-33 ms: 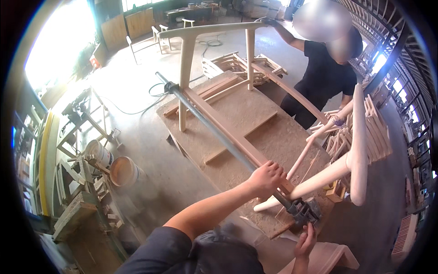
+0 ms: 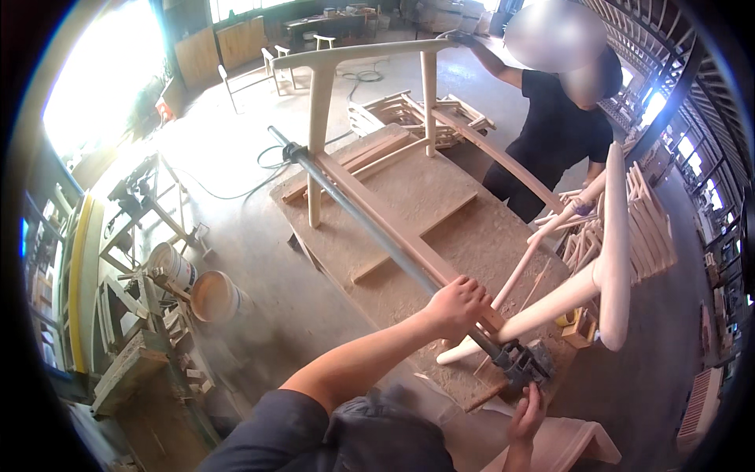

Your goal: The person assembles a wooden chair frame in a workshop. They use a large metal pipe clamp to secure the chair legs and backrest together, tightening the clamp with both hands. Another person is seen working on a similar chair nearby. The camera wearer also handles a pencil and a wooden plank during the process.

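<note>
A wooden chair frame (image 2: 312, 102) of pale unpainted wood stands on the worktable, with legs, long rails and armrests joined. Along its near wooden rail (image 2: 409, 240) runs a grey pipe clamp (image 2: 370, 219), one jaw near the far leg and its screw head by the near leg. My left hand (image 2: 459, 305) wraps over the pipe beside the rail. At the clamp's near end, my right hand (image 2: 528, 414) has its fingers closed at the screw end; the handle is mostly hidden. Opposite, a co-worker's gloved hand (image 2: 462, 38) rests on the frame's far top corner.
The dusty worktable (image 2: 330, 197) carries loose wood strips (image 2: 450, 215). A co-worker (image 2: 562, 122) in black stands at its far right side. Stacked chair parts (image 2: 641, 220) rise behind the right armrest. Buckets (image 2: 212, 296) and scrap wood stand on the left; a cable (image 2: 236, 193) crosses the floor.
</note>
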Demonstrator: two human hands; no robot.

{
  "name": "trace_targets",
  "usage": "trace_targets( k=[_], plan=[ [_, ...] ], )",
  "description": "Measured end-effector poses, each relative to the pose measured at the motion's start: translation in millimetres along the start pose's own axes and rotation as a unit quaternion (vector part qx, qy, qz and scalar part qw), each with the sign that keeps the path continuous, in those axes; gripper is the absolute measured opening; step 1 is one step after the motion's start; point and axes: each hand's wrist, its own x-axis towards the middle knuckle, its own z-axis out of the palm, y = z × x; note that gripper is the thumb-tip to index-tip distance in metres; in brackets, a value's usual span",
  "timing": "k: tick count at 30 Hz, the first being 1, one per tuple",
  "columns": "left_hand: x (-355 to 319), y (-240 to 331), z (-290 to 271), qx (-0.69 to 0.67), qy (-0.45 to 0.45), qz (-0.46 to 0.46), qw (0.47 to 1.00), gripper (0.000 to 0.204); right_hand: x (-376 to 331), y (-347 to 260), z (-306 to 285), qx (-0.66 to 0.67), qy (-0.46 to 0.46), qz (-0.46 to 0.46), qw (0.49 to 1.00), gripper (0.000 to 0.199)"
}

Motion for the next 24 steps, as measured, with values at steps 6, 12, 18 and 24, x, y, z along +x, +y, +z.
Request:
trace_targets(
  k=[6, 12, 18, 24],
  plan=[
    [9.6, 9.1, -6.1, 0.002, -0.056, -0.019, 0.998, 0.040, -11.7, 55.4, 10.9, 0.007, 0.079, 0.073, 0.994, 0.056],
    [9.6, 14.2, -7.8, 0.010, -0.074, -0.042, 0.996, 0.041, 51.5, 47.9, 5.7, -0.035, 0.111, 0.014, 0.993, 0.066],
    [22.5, 27.3, -7.9, 0.056, -0.116, -0.081, 0.988, 0.043, 64.4, 107.4, 18.2, -0.026, 0.092, -0.145, 0.985, 0.059],
    [24.0, 19.5, -6.1, 0.065, -0.105, -0.029, 0.992, 0.053, 84.3, 143.4, 36.3, 0.022, 0.079, -0.235, 0.969, 0.050]
  ],
)
